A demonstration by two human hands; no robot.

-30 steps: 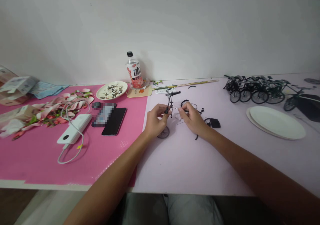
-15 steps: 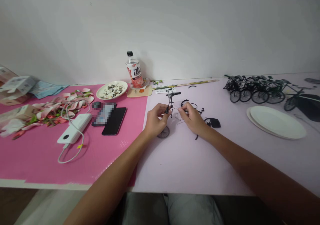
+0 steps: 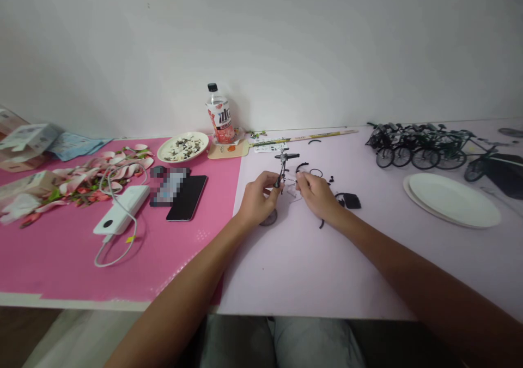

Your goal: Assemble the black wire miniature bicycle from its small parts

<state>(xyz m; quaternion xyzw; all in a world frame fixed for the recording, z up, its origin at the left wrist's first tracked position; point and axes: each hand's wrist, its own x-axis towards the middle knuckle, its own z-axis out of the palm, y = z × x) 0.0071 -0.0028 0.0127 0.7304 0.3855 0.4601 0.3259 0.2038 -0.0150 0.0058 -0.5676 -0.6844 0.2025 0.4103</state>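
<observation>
My left hand [image 3: 260,196] is closed around a dark model bicycle frame [image 3: 283,163], held upright above the lilac tabletop. A small spoked wheel [image 3: 269,217] shows just below that hand, partly covered by it. My right hand [image 3: 316,193] pinches a thin rod [image 3: 289,179] that points left at the frame; its other end is hidden in the fingers. Behind and beside the right hand lie loose black parts: a thin ring [image 3: 316,173], a curved strip [image 3: 302,166], and a flat black piece [image 3: 351,200].
Several assembled model bicycles [image 3: 420,144] stand at the right, behind white plates [image 3: 455,199]. A drink bottle [image 3: 220,117] and a dish of small pieces [image 3: 182,149] are at the back. On the pink side lie a phone [image 3: 187,198], a white power bank [image 3: 121,210] and artificial petals [image 3: 98,177].
The bicycle frame has shifted slightly right and turned in my left hand. My right hand has moved slightly right and rotated, keeping its pinch on the thin rod.
</observation>
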